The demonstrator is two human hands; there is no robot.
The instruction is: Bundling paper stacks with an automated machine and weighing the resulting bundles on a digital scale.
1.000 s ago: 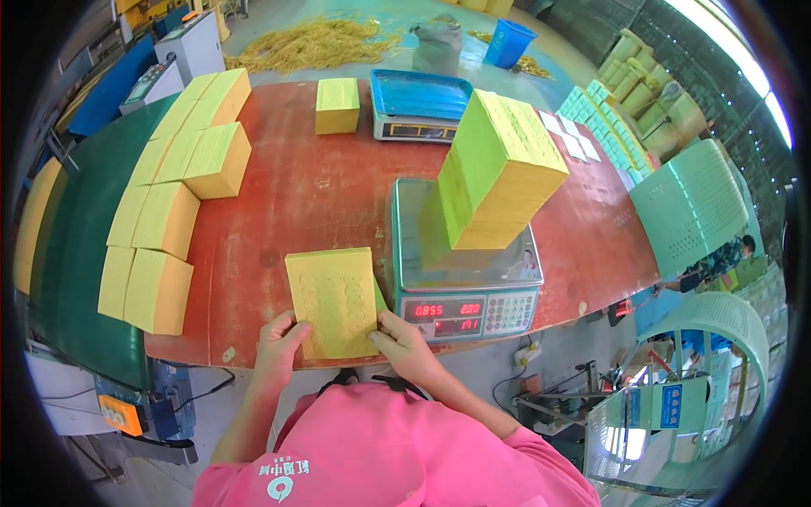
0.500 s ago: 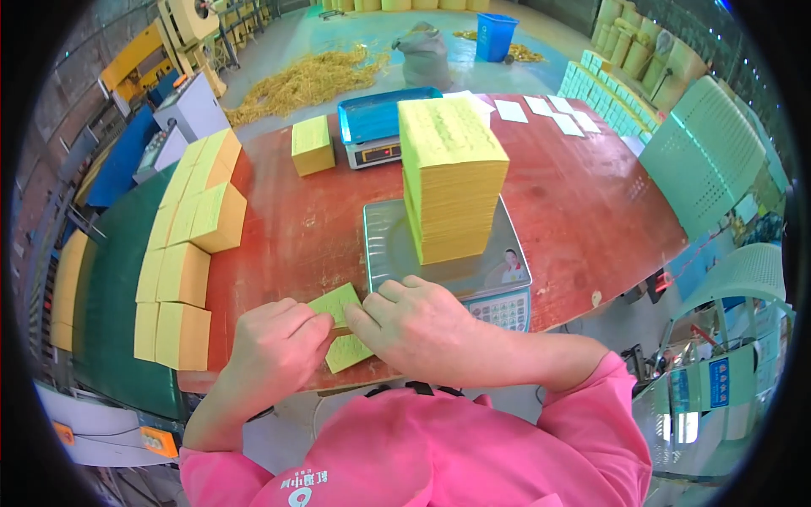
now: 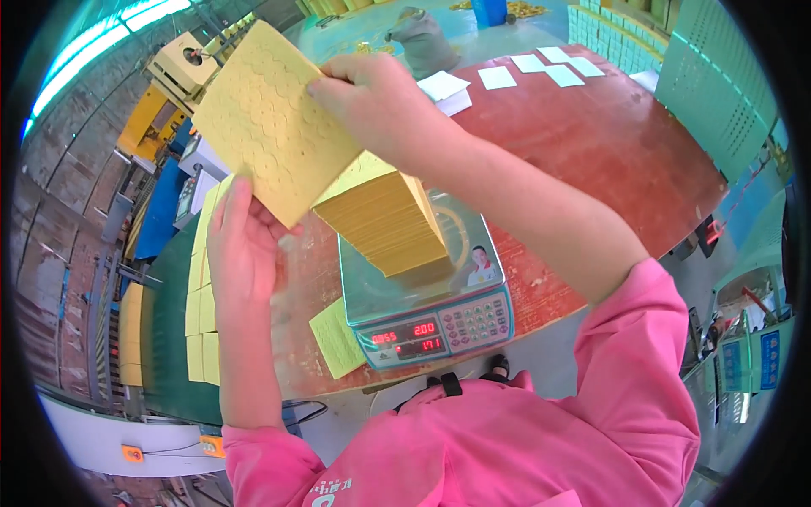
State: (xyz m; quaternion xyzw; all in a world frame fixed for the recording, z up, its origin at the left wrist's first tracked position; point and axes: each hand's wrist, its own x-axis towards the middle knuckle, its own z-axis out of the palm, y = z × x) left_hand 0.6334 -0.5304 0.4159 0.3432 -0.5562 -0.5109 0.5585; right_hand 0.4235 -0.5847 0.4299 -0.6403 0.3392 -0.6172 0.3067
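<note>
Raised above the table is a square of yellow paper [image 3: 283,127] with rows of curved cuts over its face; whether it is one sheet or a thin stack I cannot tell. My left hand [image 3: 241,237] pinches its lower corner, thumb in front. My right hand [image 3: 376,106] grips its upper right edge. Just behind and below it, a tall stack of yellow paper [image 3: 384,224] stands on a digital scale [image 3: 422,325] with a lit red display, its top partly covered by the held paper. A smaller piece of yellow paper [image 3: 338,342] lies left of the scale.
More yellow paper stacks [image 3: 204,313] line the table's left side, partly hidden by my left arm. White sheets [image 3: 497,78] are spread at the back of the red table [image 3: 574,186]. A green perforated chair [image 3: 718,84] stands right, a grey sack [image 3: 422,42] beyond the table.
Both hands have risen from the table's front edge to above the scale, now holding the yellow paper up. The view has shifted, and the scale's display has come into sight.
</note>
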